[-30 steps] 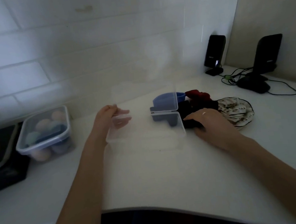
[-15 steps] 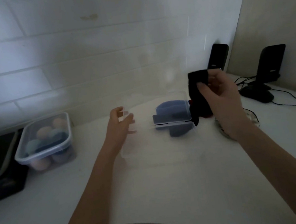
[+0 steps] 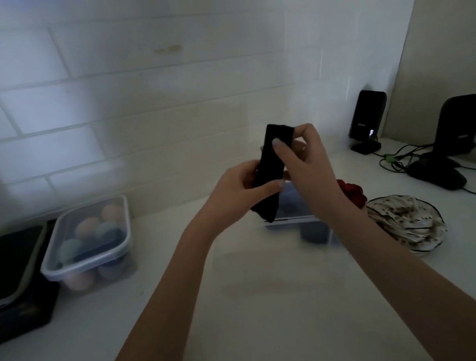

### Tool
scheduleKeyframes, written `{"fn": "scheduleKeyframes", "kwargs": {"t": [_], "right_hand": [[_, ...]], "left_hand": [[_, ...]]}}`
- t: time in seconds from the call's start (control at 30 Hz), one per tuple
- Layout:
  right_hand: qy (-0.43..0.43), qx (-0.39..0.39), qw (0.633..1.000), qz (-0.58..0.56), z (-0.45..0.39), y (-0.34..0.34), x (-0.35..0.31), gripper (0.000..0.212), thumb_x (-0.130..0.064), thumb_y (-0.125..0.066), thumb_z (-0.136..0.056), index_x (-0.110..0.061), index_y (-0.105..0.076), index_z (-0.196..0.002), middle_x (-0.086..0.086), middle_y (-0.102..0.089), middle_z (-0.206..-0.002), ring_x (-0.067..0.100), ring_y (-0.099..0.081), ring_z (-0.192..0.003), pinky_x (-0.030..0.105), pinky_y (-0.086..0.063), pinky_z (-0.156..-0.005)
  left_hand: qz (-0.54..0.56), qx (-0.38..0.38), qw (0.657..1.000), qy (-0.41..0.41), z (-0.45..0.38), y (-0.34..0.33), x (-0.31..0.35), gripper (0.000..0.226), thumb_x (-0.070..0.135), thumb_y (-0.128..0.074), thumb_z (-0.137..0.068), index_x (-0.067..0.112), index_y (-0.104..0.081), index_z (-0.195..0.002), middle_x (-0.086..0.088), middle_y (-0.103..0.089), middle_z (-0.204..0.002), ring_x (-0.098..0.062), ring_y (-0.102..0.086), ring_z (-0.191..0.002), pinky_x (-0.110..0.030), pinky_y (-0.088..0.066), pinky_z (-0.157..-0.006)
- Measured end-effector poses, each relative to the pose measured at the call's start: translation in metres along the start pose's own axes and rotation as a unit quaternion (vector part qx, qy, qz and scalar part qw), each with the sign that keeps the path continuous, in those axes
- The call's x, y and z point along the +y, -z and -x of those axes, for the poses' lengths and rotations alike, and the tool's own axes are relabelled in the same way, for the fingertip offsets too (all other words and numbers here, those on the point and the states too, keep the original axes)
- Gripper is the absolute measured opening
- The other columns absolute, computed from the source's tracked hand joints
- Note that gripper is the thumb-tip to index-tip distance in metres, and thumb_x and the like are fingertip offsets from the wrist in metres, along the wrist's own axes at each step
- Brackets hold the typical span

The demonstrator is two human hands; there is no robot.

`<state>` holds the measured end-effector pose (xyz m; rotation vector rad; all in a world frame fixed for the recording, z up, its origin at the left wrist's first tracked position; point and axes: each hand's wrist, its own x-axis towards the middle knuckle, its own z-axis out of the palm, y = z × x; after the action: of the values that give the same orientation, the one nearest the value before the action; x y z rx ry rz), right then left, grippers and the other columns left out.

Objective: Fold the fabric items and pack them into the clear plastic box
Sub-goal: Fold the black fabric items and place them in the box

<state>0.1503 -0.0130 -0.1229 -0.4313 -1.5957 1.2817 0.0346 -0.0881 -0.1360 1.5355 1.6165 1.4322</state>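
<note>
Both hands hold a long black fabric strip (image 3: 270,165) upright above the table. My right hand (image 3: 302,161) pinches its upper part; my left hand (image 3: 240,186) grips its middle from the left. Below them sits the clear plastic box (image 3: 271,262), open, its walls hard to make out. A blue fabric item (image 3: 312,231) shows through the box's far right side. To the right, a red fabric item (image 3: 352,193) and a white patterned fabric item (image 3: 405,221) lie on the white table (image 3: 277,338).
A lidded plastic container (image 3: 87,243) of pastel round objects stands at the left, beside a black box (image 3: 9,283) with a dark tray on it. Two black speakers (image 3: 367,121) (image 3: 458,133) with cables stand at the back right. A tiled wall runs behind.
My right hand lifted the black fabric from the pile beside the box. My left hand left the box's edge and took hold of the fabric too.
</note>
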Motion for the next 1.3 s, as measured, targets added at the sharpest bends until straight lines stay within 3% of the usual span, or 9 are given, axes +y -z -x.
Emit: {"fn": "scheduleKeyframes", "kwargs": {"t": [0.2,0.4,0.5,0.63,0.73,0.8,1.0,1.13,1.3], "right_hand": [[-0.051,-0.07,0.996,0.017,-0.005,0.009,0.02,0.018,-0.018,-0.061,-0.088,-0.018,-0.049,-0.1,-0.003,-0.068,-0.086,0.003,-0.065,-0.072,0.02,-0.051,-0.061],[-0.118,-0.173,0.974,0.083,-0.014,0.008,0.032,0.018,-0.019,-0.061,-0.088,-0.014,-0.064,-0.104,0.001,-0.07,-0.093,0.017,-0.067,-0.083,0.033,-0.057,-0.074],[-0.096,-0.126,0.982,0.104,-0.017,0.01,0.034,0.019,-0.016,-0.063,-0.086,-0.006,-0.069,-0.102,-0.007,-0.074,-0.073,0.006,-0.064,-0.067,0.019,-0.053,-0.064],[-0.075,-0.125,0.983,0.113,-0.017,0.012,0.029,0.015,-0.019,-0.062,-0.087,-0.011,-0.07,-0.097,0.02,-0.073,-0.098,0.011,-0.059,-0.07,0.009,-0.043,-0.054],[-0.077,-0.179,0.971,0.136,-0.016,0.013,0.025,0.027,-0.021,-0.064,-0.087,-0.014,-0.065,-0.113,0.007,-0.071,-0.101,0.001,-0.06,-0.067,0.007,-0.043,-0.055],[-0.09,-0.211,0.962,0.148,-0.015,0.013,0.024,0.031,-0.024,-0.064,-0.086,-0.019,-0.063,-0.117,-0.002,-0.071,-0.1,0.004,-0.06,-0.069,0.011,-0.045,-0.056],[-0.115,-0.171,0.974,0.094,-0.012,0.011,0.024,0.008,-0.013,-0.064,-0.086,-0.017,-0.061,-0.079,-0.013,-0.061,-0.048,0.0,-0.05,-0.042,0.015,-0.042,-0.045],[-0.101,-0.151,0.981,0.072,-0.013,0.011,0.022,0.015,-0.007,-0.068,-0.081,-0.015,-0.059,-0.072,-0.009,-0.058,-0.043,0.003,-0.047,-0.04,0.015,-0.039,-0.043],[-0.074,-0.158,0.979,0.108,-0.013,0.012,0.02,0.02,-0.008,-0.07,-0.08,-0.022,-0.057,-0.071,-0.018,-0.061,-0.045,-0.005,-0.054,-0.043,0.008,-0.041,-0.047]], "left_hand": [[0.067,0.042,0.997,0.025,-0.007,0.006,-0.016,0.016,0.008,-0.072,-0.078,0.008,-0.07,-0.093,-0.016,-0.074,-0.087,-0.031,-0.072,-0.08,-0.046,-0.057,-0.083],[0.054,0.051,0.997,0.015,-0.007,0.007,-0.028,0.019,0.005,-0.072,-0.077,0.015,-0.072,-0.093,0.004,-0.075,-0.076,-0.013,-0.072,-0.073,-0.024,-0.058,-0.072],[0.035,0.046,0.998,0.02,-0.005,0.005,-0.033,0.014,0.008,-0.07,-0.08,0.013,-0.07,-0.094,-0.008,-0.073,-0.084,-0.02,-0.071,-0.08,-0.032,-0.057,-0.078],[0.001,0.046,0.999,0.015,-0.005,0.003,-0.034,0.006,0.016,-0.066,-0.084,0.022,-0.067,-0.082,-0.008,-0.073,-0.079,-0.019,-0.071,-0.073,-0.034,-0.057,-0.072],[-0.022,0.057,0.998,0.001,-0.005,0.003,-0.036,0.01,0.017,-0.069,-0.082,0.025,-0.066,-0.078,0.011,-0.067,-0.065,0.001,-0.061,-0.058,-0.016,-0.05,-0.059],[-0.031,0.057,0.998,-0.002,-0.006,0.003,-0.036,0.005,0.018,-0.07,-0.081,0.018,-0.069,-0.086,0.0,-0.071,-0.074,-0.005,-0.064,-0.065,-0.02,-0.052,-0.063],[-0.071,0.044,0.996,-0.027,-0.003,0.0,-0.038,0.017,0.02,-0.077,-0.074,0.023,-0.066,-0.086,0.011,-0.067,-0.075,0.003,-0.06,-0.064,-0.018,-0.05,-0.065],[-0.123,0.14,0.982,-0.041,-0.006,-0.001,-0.042,0.046,0.021,-0.081,-0.067,0.019,-0.035,-0.068,0.007,-0.037,-0.059,-0.002,-0.034,-0.05,-0.014,-0.03,-0.048],[-0.137,0.175,0.973,-0.068,-0.005,0.001,-0.044,0.058,0.02,-0.084,-0.062,0.025,-0.027,-0.068,0.009,-0.03,-0.062,-0.005,-0.026,-0.053,-0.019,-0.026,-0.05]]}}
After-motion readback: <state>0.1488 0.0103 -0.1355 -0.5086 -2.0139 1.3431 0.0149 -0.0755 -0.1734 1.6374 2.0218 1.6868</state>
